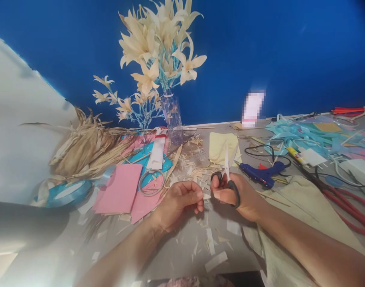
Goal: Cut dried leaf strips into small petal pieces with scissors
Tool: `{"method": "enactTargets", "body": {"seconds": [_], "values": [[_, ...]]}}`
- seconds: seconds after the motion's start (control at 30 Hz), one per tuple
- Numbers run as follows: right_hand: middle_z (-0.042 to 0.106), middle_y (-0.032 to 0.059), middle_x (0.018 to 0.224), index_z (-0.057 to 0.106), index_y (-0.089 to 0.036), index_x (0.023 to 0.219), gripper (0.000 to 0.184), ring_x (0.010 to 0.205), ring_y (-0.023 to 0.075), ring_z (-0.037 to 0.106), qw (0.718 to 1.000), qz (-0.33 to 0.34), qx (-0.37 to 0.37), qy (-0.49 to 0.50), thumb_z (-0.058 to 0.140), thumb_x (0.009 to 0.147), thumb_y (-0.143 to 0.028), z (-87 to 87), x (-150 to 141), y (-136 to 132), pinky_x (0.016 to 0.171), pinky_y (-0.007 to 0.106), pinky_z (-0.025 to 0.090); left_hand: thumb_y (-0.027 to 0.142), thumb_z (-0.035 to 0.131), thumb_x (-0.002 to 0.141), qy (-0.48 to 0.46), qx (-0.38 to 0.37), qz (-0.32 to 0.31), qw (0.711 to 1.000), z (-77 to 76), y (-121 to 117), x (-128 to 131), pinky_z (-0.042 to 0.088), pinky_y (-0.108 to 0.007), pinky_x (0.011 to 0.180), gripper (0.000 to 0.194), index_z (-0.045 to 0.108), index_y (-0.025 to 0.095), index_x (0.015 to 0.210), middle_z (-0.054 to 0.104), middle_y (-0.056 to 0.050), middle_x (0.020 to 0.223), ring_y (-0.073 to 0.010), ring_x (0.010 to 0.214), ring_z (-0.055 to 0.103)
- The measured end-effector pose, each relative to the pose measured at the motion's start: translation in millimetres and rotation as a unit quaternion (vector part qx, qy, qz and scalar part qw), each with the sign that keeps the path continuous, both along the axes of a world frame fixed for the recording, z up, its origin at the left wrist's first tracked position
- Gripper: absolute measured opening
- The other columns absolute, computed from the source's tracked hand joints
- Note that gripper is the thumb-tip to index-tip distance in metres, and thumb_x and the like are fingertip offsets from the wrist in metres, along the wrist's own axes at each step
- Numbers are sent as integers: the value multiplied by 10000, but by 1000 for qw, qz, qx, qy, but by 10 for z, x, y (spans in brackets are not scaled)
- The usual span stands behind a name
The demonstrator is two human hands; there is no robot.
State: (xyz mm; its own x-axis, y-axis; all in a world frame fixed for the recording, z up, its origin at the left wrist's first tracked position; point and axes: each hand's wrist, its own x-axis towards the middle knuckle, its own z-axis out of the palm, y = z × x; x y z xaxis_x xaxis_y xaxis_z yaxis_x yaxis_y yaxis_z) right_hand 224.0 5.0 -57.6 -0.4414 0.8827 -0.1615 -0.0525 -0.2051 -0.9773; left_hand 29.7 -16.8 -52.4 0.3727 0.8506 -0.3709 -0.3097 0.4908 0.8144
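My right hand [240, 195] grips a pair of scissors [227, 161] by its black handles, the blades pointing away from me and slightly apart. Close on its left, my left hand [182, 203] is closed in a pinch, thumb against fingers. A small pale scrap seems to show at its fingertips, too small to name. Below and beyond both hands, cut paper strips [216, 261] and dry husk scraps [197, 169] litter the grey table [182, 255]. Behind the blades lies a yellow folded cloth or paper [219, 145].
Husk flowers stand in a clear bottle [172, 115] at the back. Pink paper [118, 189], a tape roll [151, 182], blue ribbon [71, 193] and dried husks [77, 147] lie left. A blue glue gun [261, 173], its cord, red-handled shears [344, 207] and pale cloth [302, 199] lie right.
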Motion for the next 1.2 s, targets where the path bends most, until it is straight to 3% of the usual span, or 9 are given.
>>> {"method": "enactTargets", "body": {"seconds": [0.2, 0.33, 0.43, 0.57, 0.67, 0.77, 0.9, 1.03, 1.2], "values": [[450, -36, 682, 576, -173, 785, 244, 571, 98, 337, 994, -79, -42, 57, 723, 651, -314, -15, 79, 107, 518, 239, 276, 285, 824, 681, -3, -12, 68, 998, -37, 70, -88, 425, -203, 527, 241, 656, 116, 714, 649, -38, 639, -102, 547, 578], [428, -48, 661, 574, -169, 798, 274, 567, 96, 343, 993, -83, -59, 58, 731, 668, -353, -1, 63, 81, 514, 236, 266, 328, 809, 695, 83, 24, 66, 994, 116, 198, -192, 415, -198, 506, 260, 682, 103, 717, 668, -57, 664, -92, 536, 562], [423, -54, 635, 569, -175, 782, 231, 567, 99, 351, 996, -62, -57, 27, 690, 696, -352, 44, 54, 62, 518, 235, 265, 363, 795, 691, 198, 79, 41, 976, 314, 523, -297, 376, -189, 468, 278, 703, 102, 718, 682, -63, 695, -83, 527, 545], [412, -58, 604, 553, -177, 733, 182, 558, 97, 346, 998, -51, -44, -16, 645, 699, -331, 135, 49, 74, 513, 227, 265, 335, 784, 677, 285, 102, 26, 953, 435, 1227, -351, 268, -184, 391, 252, 666, 112, 680, 659, -42, 655, -64, 459, 490], [413, -58, 592, 540, -179, 712, 172, 550, 96, 341, 997, -49, -40, -34, 636, 691, -321, 169, 56, 112, 503, 220, 268, 296, 738, 737, 327, 101, 28, 939, 345, 1691, -287, 191, -188, 357, 231, 616, 122, 647, 641, -32, 623, -56, 409, 447], [411, -60, 586, 535, -181, 703, 150, 546, 93, 344, 997, -51, -37, -39, 629, 694, -297, 149, 72, 155, 498, 213, 275, 266, 664, 820, 369, 114, 31, 922, 174, 1922, -168, 173, -185, 354, 208, 592, 136, 675, 626, -5, 611, -41, 379, 400], [429, -59, 593, 542, -183, 710, 157, 539, 93, 364, 997, -49, -41, -32, 642, 691, -303, 64, 90, 198, 490, 207, 293, 256, 564, 904, 429, 150, 34, 890, -38, 1978, -25, 242, -198, 368, 236, 591, 140, 700, 600, 24, 605, -43, 369, 389], [462, -50, 589, 551, -185, 698, 178, 533, 102, 407, 997, -40, -39, -45, 671, 674, -314, -34, 90, 220, 479, 211, 317, 341, 557, 929, 496, 183, 32, 848, -172, 2030, 60, 409, -227, 477, 275, 612, 137, 753, 586, 40, 613, -74, 442, 469], [476, -45, 596, 567, -183, 700, 158, 546, 105, 421, 997, -31, -15, -63, 680, 678, -291, -52, 88, 218, 486, 208, 331, 235, 560, 873, 548, 239, 25, 801, -106, 2012, 99, 436, -275, 578, 170, 699, 144, 832, 631, 1, 589, -144, 534, 559]]}}
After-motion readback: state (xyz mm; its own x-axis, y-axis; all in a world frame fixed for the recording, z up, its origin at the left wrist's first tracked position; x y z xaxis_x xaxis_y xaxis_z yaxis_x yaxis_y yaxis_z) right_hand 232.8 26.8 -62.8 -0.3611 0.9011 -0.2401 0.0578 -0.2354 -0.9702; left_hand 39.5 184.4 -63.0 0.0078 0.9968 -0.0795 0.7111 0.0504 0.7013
